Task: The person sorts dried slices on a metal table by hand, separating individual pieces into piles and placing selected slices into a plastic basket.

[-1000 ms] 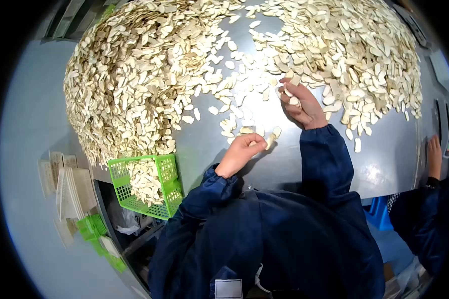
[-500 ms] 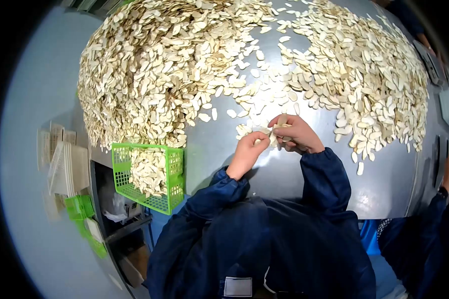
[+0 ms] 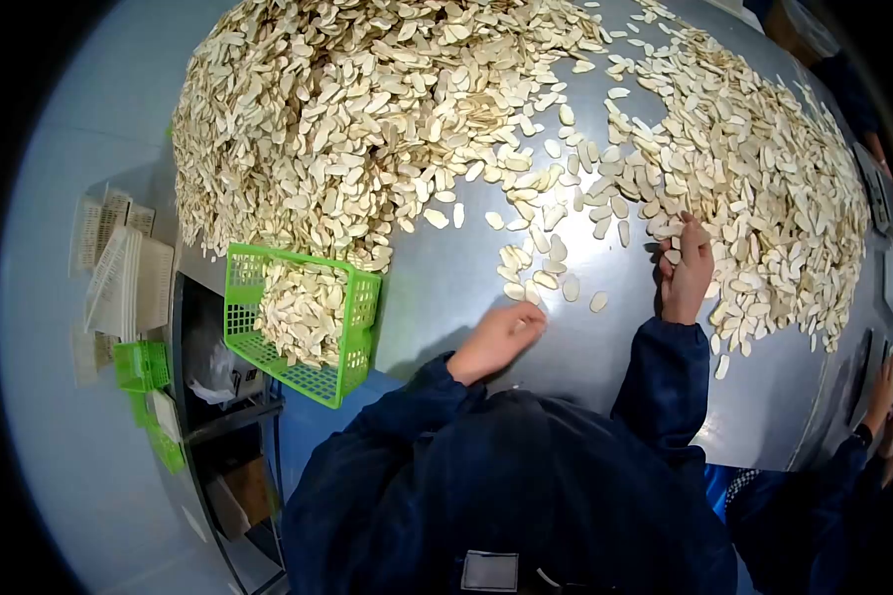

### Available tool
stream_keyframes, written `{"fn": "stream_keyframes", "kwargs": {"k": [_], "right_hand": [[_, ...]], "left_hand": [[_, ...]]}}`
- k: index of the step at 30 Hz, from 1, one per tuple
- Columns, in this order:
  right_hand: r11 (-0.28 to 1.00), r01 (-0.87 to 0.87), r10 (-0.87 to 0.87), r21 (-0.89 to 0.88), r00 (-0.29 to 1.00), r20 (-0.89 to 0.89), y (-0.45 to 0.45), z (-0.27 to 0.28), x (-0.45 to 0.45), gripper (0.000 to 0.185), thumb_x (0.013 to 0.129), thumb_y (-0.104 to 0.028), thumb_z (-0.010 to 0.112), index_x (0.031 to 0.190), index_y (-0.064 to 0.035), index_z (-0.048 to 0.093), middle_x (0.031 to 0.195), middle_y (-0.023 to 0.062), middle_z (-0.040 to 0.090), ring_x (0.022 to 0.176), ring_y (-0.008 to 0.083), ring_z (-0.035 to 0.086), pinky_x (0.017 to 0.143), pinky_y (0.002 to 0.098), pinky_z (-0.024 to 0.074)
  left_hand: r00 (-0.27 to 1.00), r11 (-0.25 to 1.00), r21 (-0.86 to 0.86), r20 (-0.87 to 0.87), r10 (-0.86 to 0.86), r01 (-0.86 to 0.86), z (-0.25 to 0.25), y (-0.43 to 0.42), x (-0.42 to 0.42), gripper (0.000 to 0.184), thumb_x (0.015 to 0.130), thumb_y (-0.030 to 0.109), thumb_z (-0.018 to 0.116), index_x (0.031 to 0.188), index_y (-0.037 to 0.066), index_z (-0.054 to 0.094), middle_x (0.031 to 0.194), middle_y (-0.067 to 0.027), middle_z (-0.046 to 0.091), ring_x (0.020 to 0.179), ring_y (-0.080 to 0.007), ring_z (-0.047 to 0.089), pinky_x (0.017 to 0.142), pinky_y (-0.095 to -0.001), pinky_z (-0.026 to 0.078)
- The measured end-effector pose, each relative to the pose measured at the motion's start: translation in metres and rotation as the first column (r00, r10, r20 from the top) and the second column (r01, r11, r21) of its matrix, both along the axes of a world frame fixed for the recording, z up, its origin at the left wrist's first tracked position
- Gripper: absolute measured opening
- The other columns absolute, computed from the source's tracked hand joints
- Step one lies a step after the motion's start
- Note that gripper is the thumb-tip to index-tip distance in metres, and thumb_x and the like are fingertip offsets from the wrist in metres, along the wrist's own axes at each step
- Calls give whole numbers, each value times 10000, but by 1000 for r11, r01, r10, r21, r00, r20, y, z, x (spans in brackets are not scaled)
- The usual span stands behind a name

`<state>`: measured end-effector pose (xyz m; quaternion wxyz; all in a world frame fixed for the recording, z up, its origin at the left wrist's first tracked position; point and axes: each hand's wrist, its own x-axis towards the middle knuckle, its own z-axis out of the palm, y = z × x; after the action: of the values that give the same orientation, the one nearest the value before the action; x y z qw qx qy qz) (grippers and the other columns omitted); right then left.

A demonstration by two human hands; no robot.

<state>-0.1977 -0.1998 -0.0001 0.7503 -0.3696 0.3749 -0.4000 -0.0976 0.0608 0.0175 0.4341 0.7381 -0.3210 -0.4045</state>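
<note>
My left hand [image 3: 501, 339] is closed above the near part of the grey table, its fingers curled. Whatever may be in that hand is too small to make out. At the inner edge of the right-hand pile [image 3: 764, 208] of pale, flat, oval dried slices, my right hand [image 3: 689, 273] has its fingers bent around a few slices [image 3: 673, 244]. Several loose slices [image 3: 544, 260] lie between the two hands. A green plastic basket [image 3: 357, 332] to the left of my left hand is tilted on its side and holds more slices.
A larger heap of slices [image 3: 298, 149] covers the table's far left. Stacked white baskets [image 3: 134, 283] and small green baskets [image 3: 141, 367] stand at left beyond a dark metal rack [image 3: 203, 436]. Another person's hand [image 3: 881, 397] is at the right edge.
My hands were close together over the loose slices. My right hand has moved right to the pile, while my left stays near the middle, slightly lower. The camera view has shifted a little.
</note>
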Motion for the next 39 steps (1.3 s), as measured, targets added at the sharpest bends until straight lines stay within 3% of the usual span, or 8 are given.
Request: {"fn": "stream_keyframes", "kwargs": {"k": [5, 12, 16, 19, 23, 30, 34, 39], "right_hand": [[952, 150, -205, -265, 959, -194, 3, -8, -1, 285, 953, -212, 554, 1164, -25, 591, 865, 9, 572, 644, 82, 555, 421, 154, 332], [977, -174, 171, 123, 985, 34, 28, 0, -5, 220, 917, -124, 562, 1110, -18, 565, 813, 56, 568, 516, 97, 487, 371, 185, 312], [428, -804, 745, 413, 573, 342, 102, 14, 4, 225, 903, -109, 554, 1106, -19, 523, 782, 74, 552, 501, 112, 483, 354, 186, 296], [157, -890, 898, 428, 309, 313, 154, -4, 21, 263, 915, -105, 525, 1163, -25, 496, 789, 83, 549, 565, 123, 523, 358, 182, 319], [209, -841, 882, 499, 382, 274, 156, 2, 36, 266, 922, -162, 536, 1151, -32, 507, 785, 46, 550, 566, 91, 521, 350, 174, 307], [910, -368, 377, 192, 926, -13, 57, 7, 34, 200, 934, -117, 496, 1091, 7, 507, 780, 59, 546, 536, 104, 491, 371, 179, 316], [923, -382, 382, 52, 924, 10, 99, 33, 49, 156, 933, -113, 517, 1016, 14, 556, 802, 60, 573, 650, 109, 536, 466, 206, 378], [742, -543, 431, -394, 836, -340, 151, 33, 71, 156, 890, -98, 589, 949, 37, 641, 872, 84, 645, 768, 125, 600, 703, 252, 479]], "left_hand": [[918, 948, 96, 294, 265, -304, -5, 16, 31, 414, 883, 158, 563, 1262, 14, 475, 832, -199, 633, 710, -350, 623, 656, -401, 471], [967, 984, -166, -255, 15, -59, -4, -10, 18, 422, 945, 158, 501, 1349, 47, 445, 695, 18, 454, 598, -67, 424, 536, -214, 359], [658, 903, -112, -723, 213, -415, 3, 4, 47, 282, 986, 181, 443, 1216, 29, 502, 695, 43, 368, 563, -23, 293, 454, -175, 234], [389, 774, -107, -902, 188, -623, -6, 19, 60, 196, 1001, 179, 431, 1106, 26, 494, 710, 34, 359, 565, -49, 316, 446, -175, 256], [123, 676, -50, -991, 61, -735, -12, 28, 60, 164, 977, 153, 474, 1063, 16, 499, 666, 29, 366, 567, -62, 340, 444, -187, 280], [-137, 707, -44, -971, -196, -705, -30, 24, 55, 208, 974, 174, 474, 1109, 19, 507, 818, -19, 474, 744, -132, 455, 615, -237, 397], [-195, 743, -17, -961, -197, -669, -29, 4, 43, 400, 1003, 276, 382, 1288, 8, 467, 1179, -127, 554, 1118, -278, 514, 992, -408, 400], [-280, 746, 49, -942, -187, -664, -44, -1, 40, 352, 1007, 340, 363, 1207, 92, 514, 1202, -91, 553, 1093, -256, 540, 968, -417, 427]]}}
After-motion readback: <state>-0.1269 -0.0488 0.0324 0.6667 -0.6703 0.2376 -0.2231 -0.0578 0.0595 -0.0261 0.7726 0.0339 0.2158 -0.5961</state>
